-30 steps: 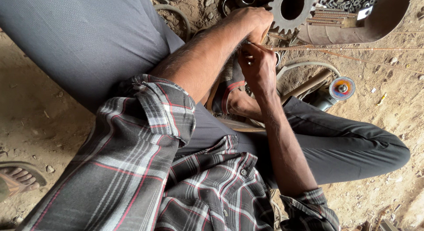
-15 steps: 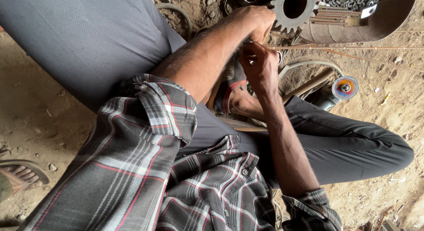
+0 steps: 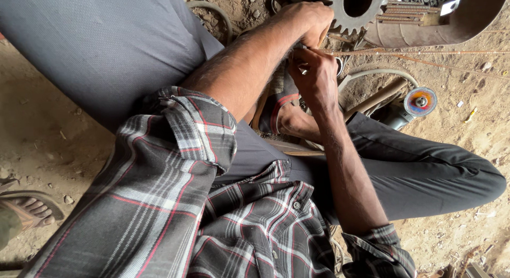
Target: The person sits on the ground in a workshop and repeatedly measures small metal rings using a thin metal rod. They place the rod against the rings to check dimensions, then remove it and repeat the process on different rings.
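Observation:
I sit on the dirt floor in grey trousers and a plaid shirt. My left hand [image 3: 305, 20] is a closed fist around a tan handle-like piece, most of it hidden by the fingers. It is just in front of a toothed steel sprocket [image 3: 355, 7]. Right below it, my right hand [image 3: 314, 71] pinches a small metal piece at the near end of a thin rusty rod [image 3: 419, 54] that runs off to the right. Both hands are almost touching, above my sandalled foot [image 3: 287, 105].
An angle grinder with a coloured disc [image 3: 419, 101] lies on the ground to the right. A curved rusty metal drum [image 3: 451, 26] holding rods stands behind it. Metal rings lie at the top. Another person's sandalled foot [image 3: 26, 208] is at the lower left.
Both hands stay together at the same spot by the sprocket, with only small finger movements. The view has shifted slightly.

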